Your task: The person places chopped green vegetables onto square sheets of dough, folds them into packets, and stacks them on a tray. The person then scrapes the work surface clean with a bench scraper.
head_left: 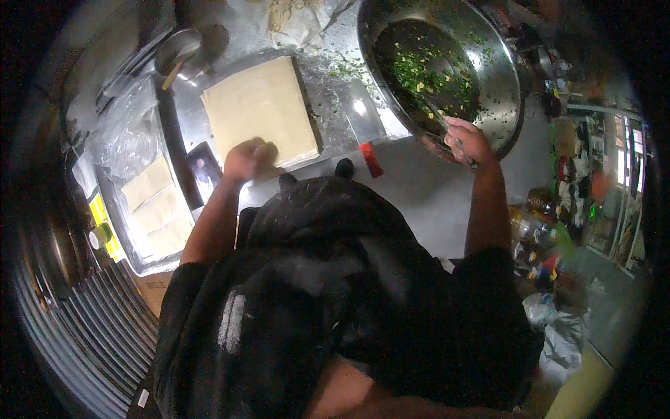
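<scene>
Metal worktop (244, 42): pale stacked sheets (258, 108) lay left of the basin (505, 87).
At its near side, the right hand (469, 142) clutched a utensil (435, 113); the left hand (248, 160) was blurred over the sheets, its grip unclear.

Knife, phone and clutter on and around the metal worktop (333, 133)
A broad knife (361, 115) lies flat, its red handle toward the near side; a phone (202, 170) rests on the left part, screen up. At the far left stands a round metal pot (183, 50), and at the far edge sits a whitish bag (307, 28), its top cut off by the view. Low on the left are a small round tub (100, 236), a brown cardboard box (150, 290) and a ridged grey panel (105, 314). On the right, blurred and dim, are what seem to be bottles (532, 227), with a crumpled white plastic bag (560, 342) below them and a bright window (631, 155) beyond.
</scene>
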`<state>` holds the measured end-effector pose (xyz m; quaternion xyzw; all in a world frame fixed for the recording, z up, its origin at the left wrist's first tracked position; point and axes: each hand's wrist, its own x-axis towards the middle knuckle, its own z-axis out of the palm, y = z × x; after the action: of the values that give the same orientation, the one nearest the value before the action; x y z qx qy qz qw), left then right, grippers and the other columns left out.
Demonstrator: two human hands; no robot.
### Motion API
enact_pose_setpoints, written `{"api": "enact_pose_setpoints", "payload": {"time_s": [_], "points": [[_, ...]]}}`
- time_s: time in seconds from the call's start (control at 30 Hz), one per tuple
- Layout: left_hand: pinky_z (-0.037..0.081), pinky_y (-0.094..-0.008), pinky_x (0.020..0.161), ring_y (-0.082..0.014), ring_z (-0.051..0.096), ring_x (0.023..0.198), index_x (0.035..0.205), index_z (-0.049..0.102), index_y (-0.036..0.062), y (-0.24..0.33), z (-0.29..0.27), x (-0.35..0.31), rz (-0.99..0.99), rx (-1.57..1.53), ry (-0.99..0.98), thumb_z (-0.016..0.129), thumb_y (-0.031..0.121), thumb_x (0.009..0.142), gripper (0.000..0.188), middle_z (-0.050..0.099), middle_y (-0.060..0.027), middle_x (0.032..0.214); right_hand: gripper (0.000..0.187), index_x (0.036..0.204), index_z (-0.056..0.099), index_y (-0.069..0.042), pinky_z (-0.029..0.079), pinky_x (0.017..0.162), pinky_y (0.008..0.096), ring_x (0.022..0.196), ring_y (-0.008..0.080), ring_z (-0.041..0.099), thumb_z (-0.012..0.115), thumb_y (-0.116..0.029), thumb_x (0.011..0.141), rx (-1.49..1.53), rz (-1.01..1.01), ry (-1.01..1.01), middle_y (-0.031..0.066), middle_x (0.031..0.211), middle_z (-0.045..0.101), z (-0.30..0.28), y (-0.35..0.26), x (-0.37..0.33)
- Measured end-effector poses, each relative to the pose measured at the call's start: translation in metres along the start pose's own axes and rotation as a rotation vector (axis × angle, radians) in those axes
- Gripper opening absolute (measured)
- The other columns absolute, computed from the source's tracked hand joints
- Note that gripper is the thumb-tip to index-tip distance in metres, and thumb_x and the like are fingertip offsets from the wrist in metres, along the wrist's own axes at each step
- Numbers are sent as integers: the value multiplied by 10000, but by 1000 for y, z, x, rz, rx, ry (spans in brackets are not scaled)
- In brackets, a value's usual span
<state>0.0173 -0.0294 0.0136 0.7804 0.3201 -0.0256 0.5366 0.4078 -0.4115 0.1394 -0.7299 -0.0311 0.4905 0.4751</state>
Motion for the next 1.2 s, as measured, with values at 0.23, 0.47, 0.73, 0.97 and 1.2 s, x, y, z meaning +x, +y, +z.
{"api": "enact_pose_setpoints", "payload": {"time_s": [0.23,0.47,0.73,0.97,1.2], "points": [[523,-354,804,-222,680,853,1030,694,48,-11,-10,-16,-59,73,33,683,289,933,260,731,-134,938,414,1336,533,-72,369,412,226,487,73,472,597,-182,942,10,-116,130,16,781,589,36,13,-10],[532,-371,822,-257,698,887,1050,693,43,-17,-30,-35,-103,-39,-23,666,334,932,315,729,-155,958,319,1160,597,-101,389,420,217,505,71,498,659,-310,927,201,-35,201,-2,728,592,61,14,-29],[532,-347,796,-211,683,858,1031,692,41,-18,-30,-22,-136,-45,-19,685,277,922,259,728,-132,934,348,1143,624,-111,386,419,230,468,78,476,681,-369,917,125,-72,123,-12,690,575,59,6,-29],[525,-339,777,-189,661,832,1004,701,57,-30,-27,-19,-148,-221,0,678,292,921,250,716,-105,899,416,1348,559,-93,389,440,232,501,75,469,580,-187,943,155,-88,202,31,787,590,42,-1,-28],[504,-339,740,-188,633,790,995,699,50,-31,-25,-11,-40,43,-2,591,296,940,274,689,-92,850,447,1370,558,-59,333,439,205,512,57,453,573,-149,933,-294,-440,13,10,754,576,47,-30,-28]]}}
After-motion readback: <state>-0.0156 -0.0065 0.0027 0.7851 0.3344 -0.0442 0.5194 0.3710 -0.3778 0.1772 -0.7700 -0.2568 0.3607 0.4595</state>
